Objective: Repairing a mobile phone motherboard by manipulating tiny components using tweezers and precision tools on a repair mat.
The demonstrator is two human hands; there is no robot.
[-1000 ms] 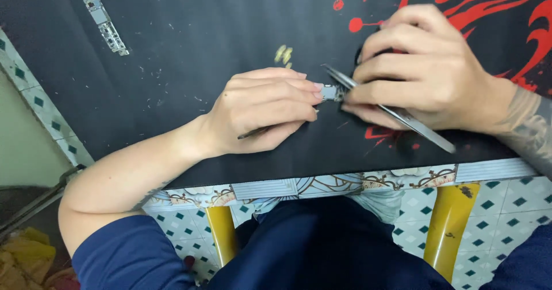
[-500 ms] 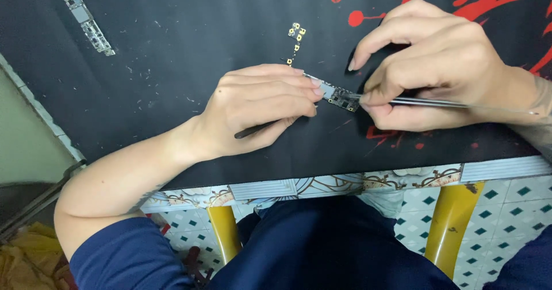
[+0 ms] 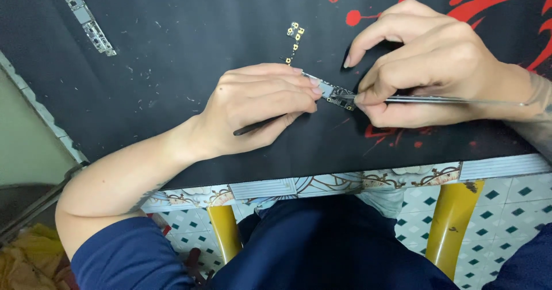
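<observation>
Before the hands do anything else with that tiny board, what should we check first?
1. Small circuit board pinned to the black mat by the left hand: ok.
2. Tweezers gripped firmly in the right hand: ok.
3. Tweezer tips on the board's near end: ok, though the exact part they touch cannot be told.
4. Loose gold bits lying apart from both hands: ok.
5. Dark thin tool under the left palm held securely: cannot tell.
6. Spare board strip far from the work: ok.
</observation>
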